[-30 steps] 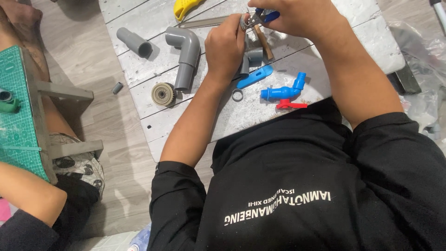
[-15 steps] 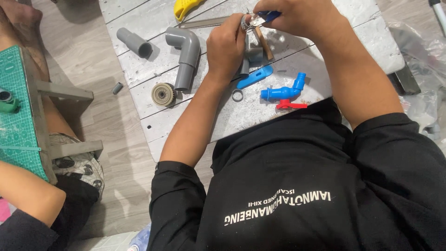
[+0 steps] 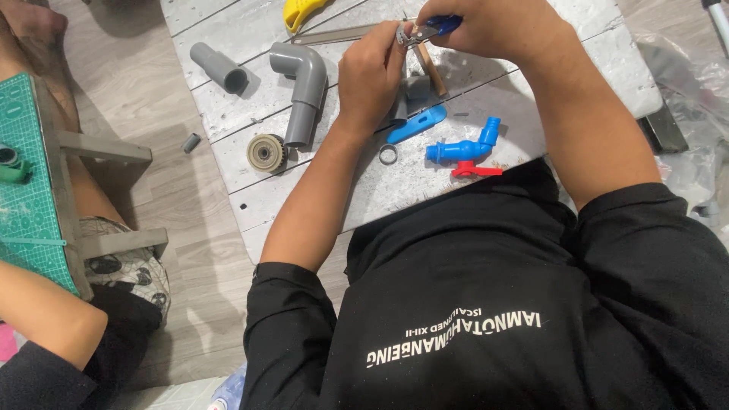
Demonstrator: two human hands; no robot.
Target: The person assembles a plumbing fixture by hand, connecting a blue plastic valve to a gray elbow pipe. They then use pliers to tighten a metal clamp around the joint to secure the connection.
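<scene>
A person in a black shirt bends over a grey board (image 3: 364,190), both hands meeting at its far edge. The left hand (image 3: 372,76) is curled tight around a small grey fitting (image 3: 406,95), fingers pressed together. The right hand (image 3: 497,26) is closed on a blue-handled tool (image 3: 425,30) whose metal tip meets the fitting just above the left thumb.

Near the hands, on the board, lie a flat blue piece (image 3: 416,123), a small ring (image 3: 388,154), and a blue tap (image 3: 463,148) with a red lever. To the left rest a grey elbow pipe (image 3: 304,83), a short pipe (image 3: 218,67) and a round gear (image 3: 266,152). A yellow handle (image 3: 302,11) sits at the far edge.

Far left, another person's arm (image 3: 45,311) lies beside a green mat (image 3: 26,190).
</scene>
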